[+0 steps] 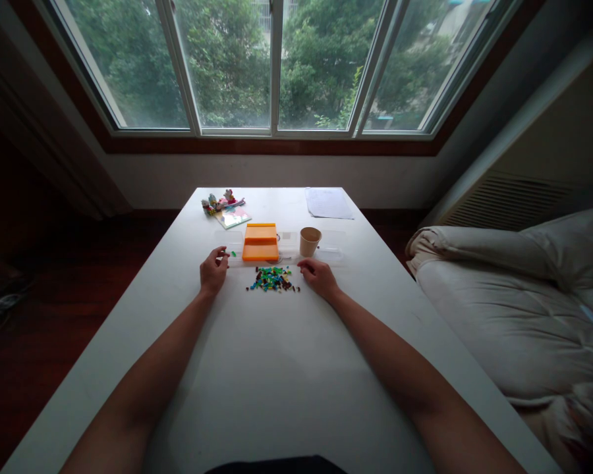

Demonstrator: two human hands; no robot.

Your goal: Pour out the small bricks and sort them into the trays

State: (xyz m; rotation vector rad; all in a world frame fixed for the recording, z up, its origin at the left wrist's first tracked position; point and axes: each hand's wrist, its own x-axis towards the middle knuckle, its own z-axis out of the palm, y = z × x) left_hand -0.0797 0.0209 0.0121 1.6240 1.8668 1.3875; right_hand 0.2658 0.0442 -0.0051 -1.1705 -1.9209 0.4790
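A small heap of several coloured toy pieces (273, 279) lies on the white table (277, 368) between my hands. My left hand (213, 268) rests left of the heap with its fingers curled, the fingertips at a clear compartment tray (230, 241) near a small green piece. My right hand (318, 275) lies right of the heap, fingers loosely bent on the table, its tips near the tray's front edge. An orange box (260, 242) sits just behind the heap. Whether either hand pinches a piece is too small to make out.
A brown paper cup (309, 241) stands right of the orange box. Small toy figures and a printed card (226, 207) lie at the far left of the table, paper sheets (328, 203) at the far right. A white duvet (518, 296) lies to the right, windows ahead.
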